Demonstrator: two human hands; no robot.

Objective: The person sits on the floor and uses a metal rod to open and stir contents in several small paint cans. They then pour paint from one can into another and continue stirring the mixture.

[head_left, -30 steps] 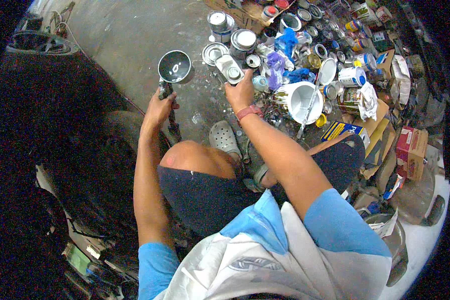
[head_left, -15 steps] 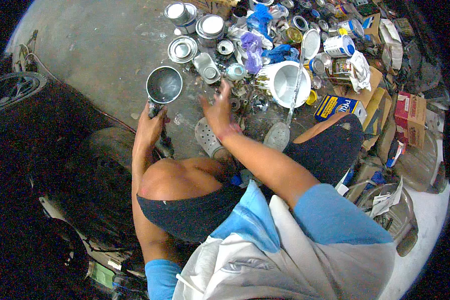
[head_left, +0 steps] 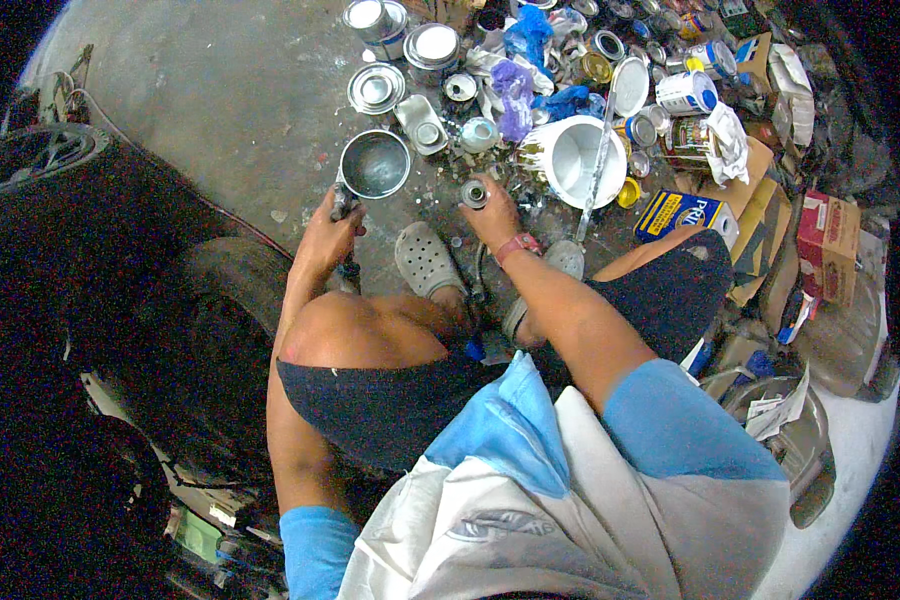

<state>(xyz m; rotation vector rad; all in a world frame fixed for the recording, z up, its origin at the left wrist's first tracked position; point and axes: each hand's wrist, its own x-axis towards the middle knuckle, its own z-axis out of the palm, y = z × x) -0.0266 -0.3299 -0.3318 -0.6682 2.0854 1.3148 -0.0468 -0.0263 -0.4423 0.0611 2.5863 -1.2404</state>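
My left hand (head_left: pixel 332 232) is closed around the dark handle of a spray gun with a round, open-topped metal cup (head_left: pixel 375 165). The inside of the cup looks dark grey. My right hand (head_left: pixel 495 212) is wrapped round a small round metal piece with a ringed top (head_left: pixel 475 193); its lower part is hidden by my fingers. Just beyond the hands stand a silver rectangular can with a round cap (head_left: pixel 423 126) and a pale blue-topped container (head_left: pixel 478 135). Right of my right hand lies a white bucket (head_left: pixel 610 150), tilted, its mouth facing me.
A long flat stick (head_left: pixel 598 170) crosses the bucket's mouth. Paint cans (head_left: pixel 377 88) crowd the floor ahead, with blue and purple crumpled cloths (head_left: pixel 513 100) among them. A blue and yellow can (head_left: pixel 682 216) and cardboard boxes (head_left: pixel 828 245) stand right. A tyre (head_left: pixel 235 285) is at left.
My right hand has gone from open, fingers spread, to closed around the small metal piece. The spray gun in my left hand has shifted a little to the right in view.
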